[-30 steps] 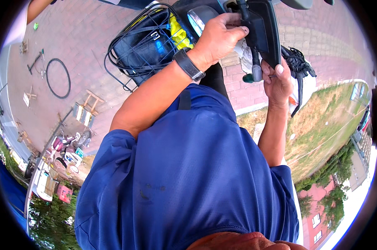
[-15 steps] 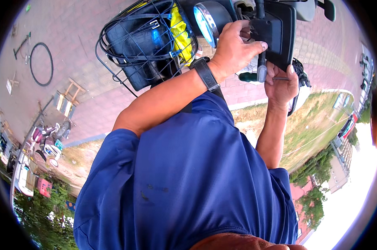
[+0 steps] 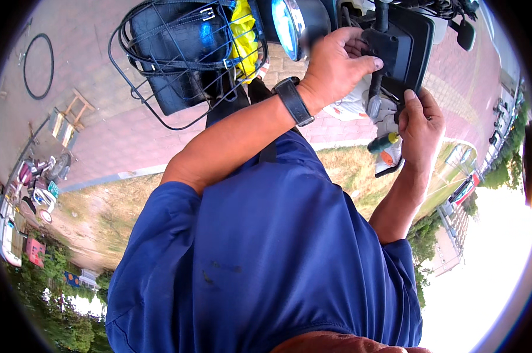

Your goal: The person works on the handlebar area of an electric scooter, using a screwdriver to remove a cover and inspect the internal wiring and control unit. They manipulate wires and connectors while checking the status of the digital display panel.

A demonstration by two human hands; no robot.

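My left hand (image 3: 341, 69) is closed around the near-left side of a black rectangular panel (image 3: 404, 50) with rounded corners, its thumb across the back. The panel sits against a dark upright stem (image 3: 382, 16). My right hand (image 3: 422, 126) is at the panel's lower corner, thumb and bent fingers close to its edge. A screwdriver with a green and yellow handle (image 3: 382, 143) sticks out to the left from under this hand; its shaft is hidden by the fingers. Between the hands, a dark bar with a grey end (image 3: 374, 106) points down.
Left of my hands, a wire basket (image 3: 160, 73) holds a black bag (image 3: 160, 38) and yellow cloth (image 3: 243, 38). Beside it is a round headlamp (image 3: 287, 29). A small mirror (image 3: 466, 35) stands out at the right. A wooden stool (image 3: 72, 117) and parked vehicles (image 3: 42, 179) are farther left.
My right hand has moved right and slightly down, the screwdriver going along and tilting. The left hand keeps its hold on the panel. The whole view has shifted somewhat.
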